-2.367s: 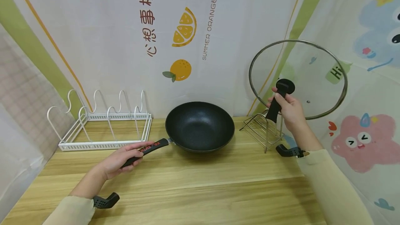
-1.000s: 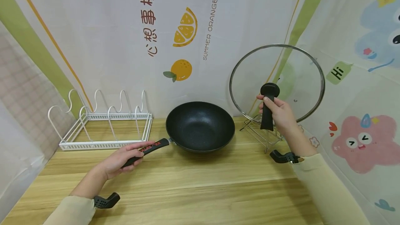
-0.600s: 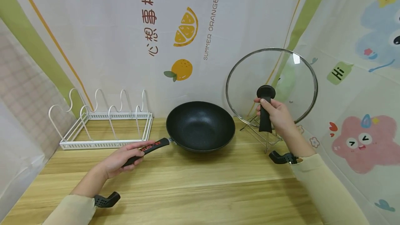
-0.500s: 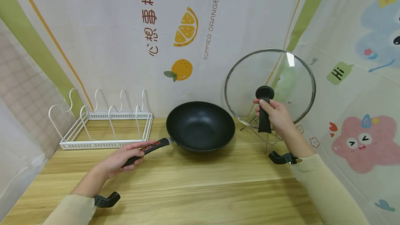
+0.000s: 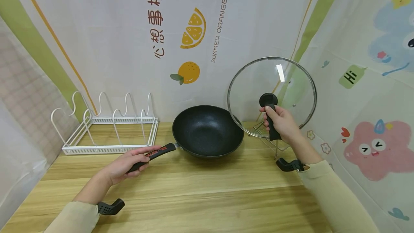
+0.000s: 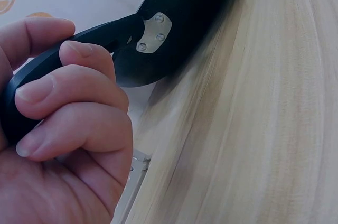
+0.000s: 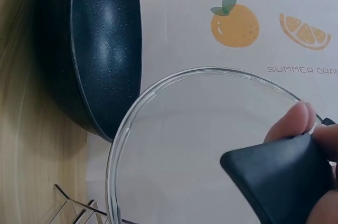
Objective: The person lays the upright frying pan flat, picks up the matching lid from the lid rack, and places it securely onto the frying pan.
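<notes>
A black wok [image 5: 207,132] stands on the wooden table against the back cloth. My left hand [image 5: 127,164] grips the wok's long black handle [image 5: 163,150]; in the left wrist view the fingers [image 6: 79,86] curl round it, below a riveted metal plate. My right hand [image 5: 283,123] holds a round glass lid [image 5: 245,85] with a metal rim by its black handle [image 5: 273,125]. The lid is raised and tilted nearly upright, its lower left edge overlapping the wok's right rim in the head view. Through the glass shows part of a small wire rack [image 5: 275,146].
At the left stands a white rack [image 5: 106,150] with several curved wire dividers. The wire rack sits at the right back, beneath the lid. A printed cloth [image 5: 113,46] hangs behind, and another covers the right side. The wooden table [image 5: 194,197] extends toward me.
My right hand has carried the lid left and downward, from over the wire rack toward the wok. My left hand keeps its grip on the handle, and the wok stays in place.
</notes>
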`<state>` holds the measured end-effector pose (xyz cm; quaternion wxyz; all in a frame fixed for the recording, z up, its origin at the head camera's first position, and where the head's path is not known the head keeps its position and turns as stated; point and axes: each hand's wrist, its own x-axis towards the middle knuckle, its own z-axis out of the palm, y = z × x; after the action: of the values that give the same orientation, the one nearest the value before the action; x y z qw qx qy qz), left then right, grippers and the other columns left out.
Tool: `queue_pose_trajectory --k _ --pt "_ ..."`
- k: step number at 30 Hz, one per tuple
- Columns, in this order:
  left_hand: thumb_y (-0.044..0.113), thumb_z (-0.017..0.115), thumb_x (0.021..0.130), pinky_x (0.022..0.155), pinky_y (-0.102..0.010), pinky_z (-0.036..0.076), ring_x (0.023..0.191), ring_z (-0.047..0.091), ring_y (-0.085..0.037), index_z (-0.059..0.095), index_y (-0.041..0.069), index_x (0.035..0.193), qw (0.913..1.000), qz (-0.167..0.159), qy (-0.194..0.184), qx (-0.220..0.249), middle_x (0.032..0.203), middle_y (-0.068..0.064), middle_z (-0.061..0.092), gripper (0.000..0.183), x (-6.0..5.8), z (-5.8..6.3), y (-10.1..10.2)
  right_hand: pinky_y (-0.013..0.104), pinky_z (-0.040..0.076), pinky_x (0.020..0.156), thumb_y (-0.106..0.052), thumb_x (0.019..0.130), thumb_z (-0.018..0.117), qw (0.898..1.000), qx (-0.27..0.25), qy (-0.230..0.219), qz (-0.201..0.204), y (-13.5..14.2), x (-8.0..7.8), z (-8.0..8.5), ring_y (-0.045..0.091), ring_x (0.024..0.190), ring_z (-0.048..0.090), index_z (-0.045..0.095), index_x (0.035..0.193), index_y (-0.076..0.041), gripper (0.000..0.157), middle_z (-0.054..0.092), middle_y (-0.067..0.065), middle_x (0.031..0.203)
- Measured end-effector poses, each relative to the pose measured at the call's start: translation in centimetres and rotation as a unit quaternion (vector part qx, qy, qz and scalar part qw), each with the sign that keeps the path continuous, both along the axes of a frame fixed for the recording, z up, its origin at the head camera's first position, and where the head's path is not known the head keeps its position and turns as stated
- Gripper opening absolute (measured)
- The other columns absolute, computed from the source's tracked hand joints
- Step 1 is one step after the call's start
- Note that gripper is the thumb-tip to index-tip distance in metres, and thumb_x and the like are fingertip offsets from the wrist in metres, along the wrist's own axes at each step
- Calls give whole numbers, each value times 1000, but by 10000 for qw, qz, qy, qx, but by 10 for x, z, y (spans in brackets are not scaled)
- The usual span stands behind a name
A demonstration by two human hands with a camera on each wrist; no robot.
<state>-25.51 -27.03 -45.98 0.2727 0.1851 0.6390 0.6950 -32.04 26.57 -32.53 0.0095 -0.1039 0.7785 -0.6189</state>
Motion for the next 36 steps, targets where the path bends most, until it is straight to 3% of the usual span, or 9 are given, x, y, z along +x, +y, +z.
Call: queue_pose_trajectory --k 6,16,24,30,36 --pt "13 50 104 44 -15 32 55 43 -4 40 13 156 10000 1 12 16 78 3 52 53 0 -1 1 27 55 55 -41 107 47 9995 286 64 -147 -1 0 -1 10 62 56 56 121 -4 41 58 0 85" --pt "12 48 105 44 -15 31 56 43 -4 36 9 157 10000 -19 19 43 78 2 52 54 1 -1 1 28 55 47 -42 102 59 9949 668 406 -638 1 -1 -3 10 54 58 54 110 0 43 66 0 75" --pt "12 49 105 44 -16 30 57 42 -5 37 11 157 10000 -11 14 33 78 2 52 53 0 0 1 29 55 46 -40 100 63 9923 811 527 -770 -1 1 -1 11 51 60 52 110 3 46 69 0 75" --pt "13 49 105 45 -15 31 57 43 -5 38 11 157 10000 12 20 15 78 2 52 53 0 1 1 32 55 45 -37 99 66 9883 987 698 -935 -1 0 -1 13 48 60 39 126 0 53 69 -1 73" --pt "12 48 105 45 -15 32 57 43 -4 36 10 157 10000 -40 49 4 78 3 52 54 0 1 1 37 53 42 -28 100 66 9881 939 930 -788 2 -5 -6 21 45 58 25 150 -19 65 66 2 67"
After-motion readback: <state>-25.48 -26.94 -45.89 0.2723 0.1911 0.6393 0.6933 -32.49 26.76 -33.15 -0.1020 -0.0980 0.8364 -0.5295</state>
